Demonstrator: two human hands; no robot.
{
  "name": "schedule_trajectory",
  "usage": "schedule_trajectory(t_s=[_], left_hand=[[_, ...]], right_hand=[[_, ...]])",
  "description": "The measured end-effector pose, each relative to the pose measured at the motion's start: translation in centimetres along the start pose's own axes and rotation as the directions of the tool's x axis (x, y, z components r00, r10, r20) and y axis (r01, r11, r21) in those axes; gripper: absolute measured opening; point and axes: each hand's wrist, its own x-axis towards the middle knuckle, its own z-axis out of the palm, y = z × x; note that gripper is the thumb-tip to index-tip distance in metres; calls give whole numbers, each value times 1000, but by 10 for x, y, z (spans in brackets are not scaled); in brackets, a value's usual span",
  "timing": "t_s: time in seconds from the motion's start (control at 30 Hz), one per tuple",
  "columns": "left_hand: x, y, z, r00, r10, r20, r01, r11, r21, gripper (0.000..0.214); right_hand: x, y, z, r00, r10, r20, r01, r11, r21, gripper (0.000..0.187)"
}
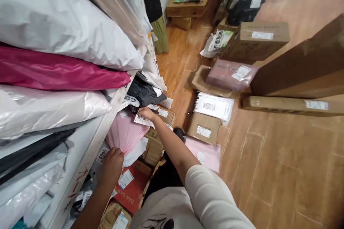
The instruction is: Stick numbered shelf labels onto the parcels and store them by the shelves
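My left hand (113, 161) is closed on the near edge of a pink mailing bag (126, 132), which is creased and pulled toward its fingers. Beyond it, my right hand (146, 113) pinches a white printed label (142, 120) over the far side of the pink bag. Whether that label is stuck to a parcel cannot be made out. Just past my right hand lies a dark grey plastic parcel (143, 91) on the lower shelf. A white label numbered 6009 (102, 154) shows beside my left hand.
White and magenta bags (64, 69) fill the upper shelf, whose white edge (99, 134) runs close by my left arm. A red box (134, 188) and cartons stand below my hands. Parcels, including a brown carton (204, 126) and a tall cardboard box (301, 64), cover the floor at right.
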Motion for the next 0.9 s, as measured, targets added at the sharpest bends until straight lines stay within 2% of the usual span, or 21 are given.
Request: schedule_trajectory(t_s=[0.13,0.3,0.57,0.9], left_hand=[[12,3,-5,997,2,72,-7,998,59,38],[30,9,-2,990,-53,129,42,995,87,42],[34,11,9,977,-86,195,75,995,68,38],[36,8,15,978,-68,195,62,997,37,36]], right_hand=[[1,5,-4,999,-40,22,39,997,70,8],[6,21,-6,992,-120,40,111,976,185,6],[17,33,-9,981,-191,17,173,919,355,13],[21,37,-8,988,-153,4,139,906,399,11]])
